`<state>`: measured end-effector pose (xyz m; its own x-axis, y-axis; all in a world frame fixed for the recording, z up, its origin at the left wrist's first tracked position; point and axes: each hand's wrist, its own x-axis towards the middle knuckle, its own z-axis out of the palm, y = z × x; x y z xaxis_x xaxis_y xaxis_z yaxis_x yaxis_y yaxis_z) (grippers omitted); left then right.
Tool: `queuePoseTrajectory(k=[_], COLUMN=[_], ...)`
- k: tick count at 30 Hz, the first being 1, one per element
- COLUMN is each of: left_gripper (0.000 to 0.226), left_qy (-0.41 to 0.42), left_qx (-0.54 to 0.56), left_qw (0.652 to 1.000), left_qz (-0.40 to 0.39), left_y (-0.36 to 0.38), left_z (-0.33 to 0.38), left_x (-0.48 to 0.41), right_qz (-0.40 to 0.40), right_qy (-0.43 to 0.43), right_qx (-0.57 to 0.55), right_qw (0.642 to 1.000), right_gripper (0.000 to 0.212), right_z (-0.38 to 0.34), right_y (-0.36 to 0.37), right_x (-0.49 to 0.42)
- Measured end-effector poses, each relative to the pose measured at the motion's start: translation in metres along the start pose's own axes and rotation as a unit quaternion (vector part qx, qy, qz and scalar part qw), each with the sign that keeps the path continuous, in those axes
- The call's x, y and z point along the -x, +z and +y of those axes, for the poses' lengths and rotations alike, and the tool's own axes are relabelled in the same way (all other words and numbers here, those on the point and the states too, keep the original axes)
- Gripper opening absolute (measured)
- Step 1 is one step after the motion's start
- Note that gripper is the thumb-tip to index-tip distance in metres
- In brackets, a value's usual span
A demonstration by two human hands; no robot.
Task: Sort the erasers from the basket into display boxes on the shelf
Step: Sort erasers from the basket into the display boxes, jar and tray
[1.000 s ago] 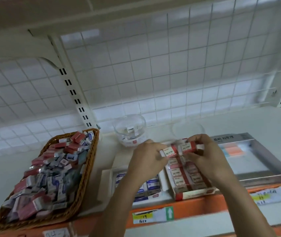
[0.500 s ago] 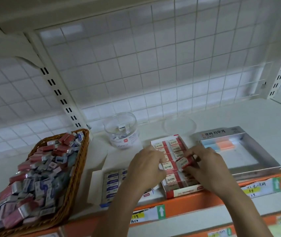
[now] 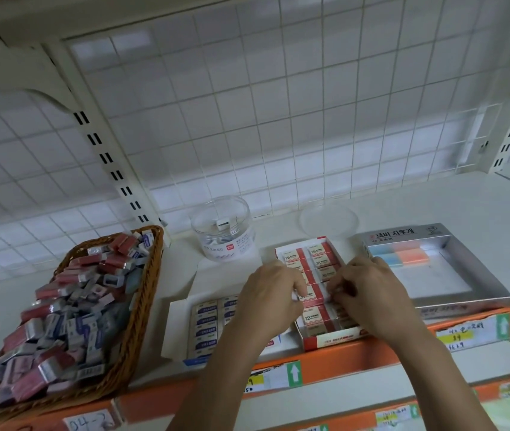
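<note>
Left hand (image 3: 270, 301): fingers curled, pinching the left end of one red eraser (image 3: 313, 294).
Right hand (image 3: 371, 297): fingers curled, pinching the right end of the same eraser.
Eraser: down low over the red box (image 3: 331, 339), in the middle of its rows.
Red box: at the front of the shelf (image 3: 434, 206), almost full; the hands hide part of it.
Blue box (image 3: 174, 325): just left of the red box, with blue ones in rows; the left arm covers its right side.
Basket (image 3: 149, 275): far left, piled with red and blue erasers (image 3: 70, 312).
Silver box (image 3: 477, 269): to the right, with a few blue and orange bits at the back.
Jar (image 3: 224, 237): clear, behind the boxes, its lid (image 3: 328, 219) flat beside it.
Tags (image 3: 471, 332): stuck on the orange shelf edge.
</note>
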<state>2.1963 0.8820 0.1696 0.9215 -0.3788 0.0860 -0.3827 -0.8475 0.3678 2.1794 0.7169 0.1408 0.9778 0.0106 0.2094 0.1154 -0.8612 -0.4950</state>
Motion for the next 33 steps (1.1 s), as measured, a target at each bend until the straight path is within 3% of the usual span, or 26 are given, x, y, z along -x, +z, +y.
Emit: queuePoseTrajectory(k=[4, 8, 12, 21, 29, 33], left_gripper=[0.016, 0.023, 0.019, 0.026, 0.028, 0.032], left_qy=[0.024, 0.019, -0.015, -0.113, -0.185, -0.221], left_qx=[-0.016, -0.015, -0.009, -0.058, -0.087, -0.096], left_qw=[0.999, 0.996, 0.993, 0.977, 0.951, 0.935], left_qz=[0.014, 0.089, 0.114, 0.169, 0.231, 0.259], left_y=[-0.001, -0.005, -0.014, -0.049, -0.082, -0.095], left_z=[-0.002, -0.011, -0.028, -0.082, -0.135, -0.158], left_x=[0.001, 0.002, 0.011, 0.057, 0.111, 0.130], right_qz=[-0.005, 0.054, 0.098, 0.009, -0.009, -0.043], right_qy=[0.007, -0.007, -0.054, -0.138, -0.257, -0.254], right_qx=[0.007, -0.005, -0.023, -0.088, -0.101, -0.124], right_qw=[1.000, 0.999, 0.993, 0.987, 0.961, 0.958], right_gripper=[0.020, 0.020, 0.020, 0.023, 0.016, 0.021], right_z=[-0.004, -0.015, -0.037, -0.113, -0.198, -0.232], right_y=[-0.001, 0.006, 0.014, 0.048, 0.079, 0.096], right_x=[0.000, 0.000, -0.003, -0.004, 0.004, 0.010])
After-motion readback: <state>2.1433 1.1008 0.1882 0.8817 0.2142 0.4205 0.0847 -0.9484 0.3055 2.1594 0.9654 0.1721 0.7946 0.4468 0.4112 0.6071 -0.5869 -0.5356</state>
